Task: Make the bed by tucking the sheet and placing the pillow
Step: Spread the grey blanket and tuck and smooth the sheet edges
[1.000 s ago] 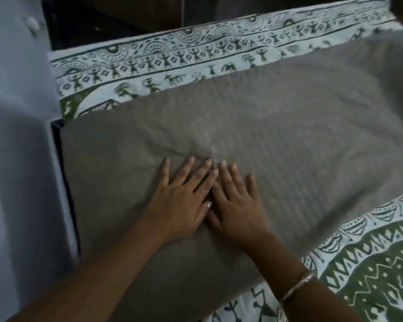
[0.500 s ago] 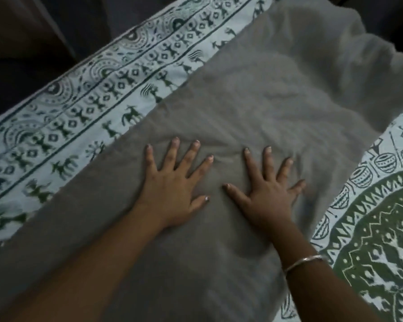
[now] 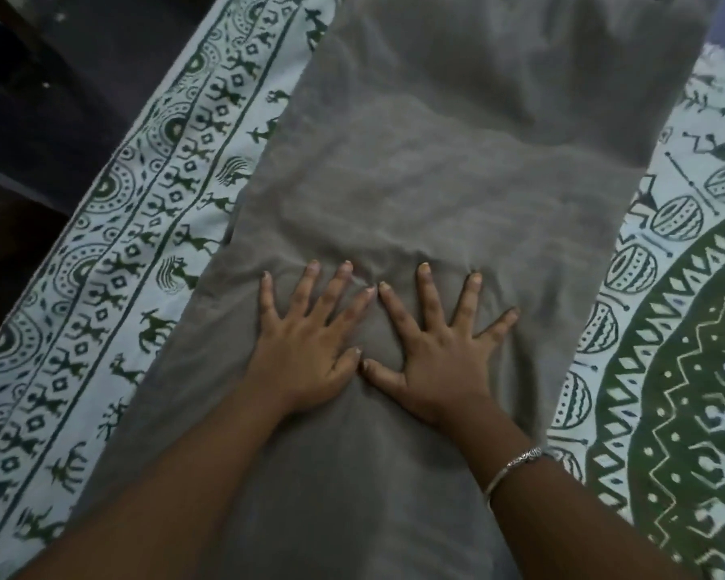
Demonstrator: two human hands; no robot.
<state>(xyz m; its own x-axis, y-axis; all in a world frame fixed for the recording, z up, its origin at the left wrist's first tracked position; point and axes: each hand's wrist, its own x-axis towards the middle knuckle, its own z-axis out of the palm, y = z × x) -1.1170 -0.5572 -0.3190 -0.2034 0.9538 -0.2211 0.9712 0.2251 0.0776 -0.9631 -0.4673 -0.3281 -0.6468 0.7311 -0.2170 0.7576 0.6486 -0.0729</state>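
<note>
A long grey pillow [image 3: 457, 169] lies along the bed, on top of a white sheet [image 3: 151, 228] printed with green figures and patterns. My left hand [image 3: 306, 349] and my right hand [image 3: 436, 353] press flat on the pillow's middle, fingers spread, thumbs nearly touching. Neither hand holds anything. A silver bracelet [image 3: 515, 462] sits on my right wrist. The cloth is wrinkled just beyond my fingertips.
The bed's left edge [image 3: 80, 190] runs diagonally, with dark floor or furniture [image 3: 38, 119] beyond it. A large green round pattern [image 3: 687, 391] covers the sheet to the right of the pillow.
The view has swung right, along the pillow. My hands slid along it and spread their fingers wider; the pale wall on the left is out of view.
</note>
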